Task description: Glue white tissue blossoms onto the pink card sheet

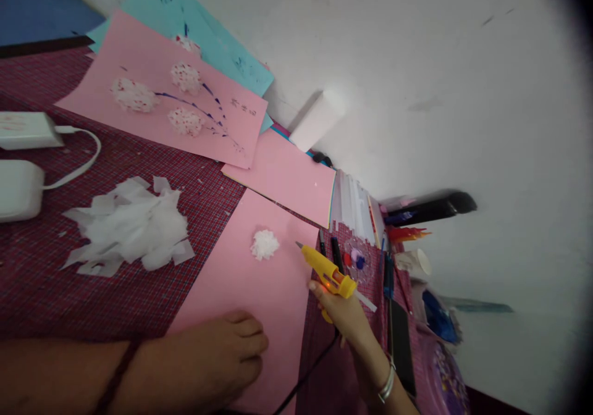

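Red checked tablecloth (92, 297) covers the work surface. Pink sheet (259, 291) lies on it, in front of the person. Heap of white tissue scraps (132, 226) on the cloth, left of the sheet. Left hand (217, 356) rests palm-down on the sheet's near edge, fingers loose, gripping nothing. Right hand (345, 316) is wrapped around a yellow glue gun (327, 272), at the sheet's right edge, nozzle pointing at a small white tissue puff (265, 244) on the sheet, near but apart.
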Action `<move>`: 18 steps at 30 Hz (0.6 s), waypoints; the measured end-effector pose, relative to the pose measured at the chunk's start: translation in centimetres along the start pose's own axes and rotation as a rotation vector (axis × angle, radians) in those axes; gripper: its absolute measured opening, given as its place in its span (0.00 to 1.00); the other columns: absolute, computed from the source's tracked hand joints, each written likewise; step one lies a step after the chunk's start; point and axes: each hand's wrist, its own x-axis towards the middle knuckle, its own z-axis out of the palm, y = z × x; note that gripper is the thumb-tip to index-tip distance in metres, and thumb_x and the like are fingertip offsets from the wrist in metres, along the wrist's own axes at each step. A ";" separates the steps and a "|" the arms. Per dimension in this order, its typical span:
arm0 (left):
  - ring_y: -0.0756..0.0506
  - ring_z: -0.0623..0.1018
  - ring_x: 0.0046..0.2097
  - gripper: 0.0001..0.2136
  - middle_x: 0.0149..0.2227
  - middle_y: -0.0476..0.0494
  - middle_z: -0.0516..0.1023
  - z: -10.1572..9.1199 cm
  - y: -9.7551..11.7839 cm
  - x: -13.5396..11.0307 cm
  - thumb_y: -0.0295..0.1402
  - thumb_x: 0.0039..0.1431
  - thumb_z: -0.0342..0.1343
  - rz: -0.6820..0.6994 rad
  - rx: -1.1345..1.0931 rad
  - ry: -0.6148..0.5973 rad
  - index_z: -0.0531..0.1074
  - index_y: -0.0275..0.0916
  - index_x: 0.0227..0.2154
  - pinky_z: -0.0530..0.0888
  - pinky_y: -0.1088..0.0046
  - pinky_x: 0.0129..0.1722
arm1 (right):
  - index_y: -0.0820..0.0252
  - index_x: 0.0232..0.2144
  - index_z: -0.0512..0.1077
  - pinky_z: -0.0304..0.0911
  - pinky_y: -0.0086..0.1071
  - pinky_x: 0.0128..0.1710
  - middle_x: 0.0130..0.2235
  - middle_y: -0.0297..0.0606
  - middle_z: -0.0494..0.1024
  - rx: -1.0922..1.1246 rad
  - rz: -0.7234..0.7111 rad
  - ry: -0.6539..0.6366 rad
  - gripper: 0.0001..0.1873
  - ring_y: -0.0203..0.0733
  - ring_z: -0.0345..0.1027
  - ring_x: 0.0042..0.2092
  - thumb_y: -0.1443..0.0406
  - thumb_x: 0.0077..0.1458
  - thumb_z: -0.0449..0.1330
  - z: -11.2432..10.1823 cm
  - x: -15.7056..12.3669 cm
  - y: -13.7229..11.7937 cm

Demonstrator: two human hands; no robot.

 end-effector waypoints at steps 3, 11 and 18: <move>0.47 0.68 0.39 0.05 0.34 0.46 0.73 0.2 -0.2 -0.1 0.35 0.57 0.56 0.058 -0.046 -0.025 0.72 0.38 0.32 0.64 0.70 0.44 | 0.56 0.23 0.64 0.50 0.27 0.15 0.17 0.28 0.62 -0.023 -0.007 0.002 0.17 0.33 0.55 0.19 0.52 0.39 0.64 0.1 -0.3 -0.2; 0.46 0.69 0.40 0.06 0.35 0.46 0.73 0.8 -0.5 -0.3 0.34 0.56 0.57 0.072 -0.063 -0.043 0.71 0.37 0.34 0.64 0.68 0.44 | 0.59 0.31 0.69 0.54 0.27 0.19 0.20 0.28 0.64 0.040 -0.057 -0.096 0.20 0.32 0.56 0.21 0.50 0.42 0.63 -0.5 -0.6 -1.0; 0.46 0.69 0.39 0.05 0.35 0.47 0.73 0.0 -0.3 -0.2 0.34 0.58 0.56 0.073 -0.049 -0.063 0.71 0.37 0.33 0.63 0.68 0.42 | 0.58 0.28 0.66 0.51 0.26 0.17 0.17 0.25 0.61 0.015 -0.079 0.002 0.20 0.32 0.54 0.19 0.51 0.40 0.64 -0.4 -0.1 -0.9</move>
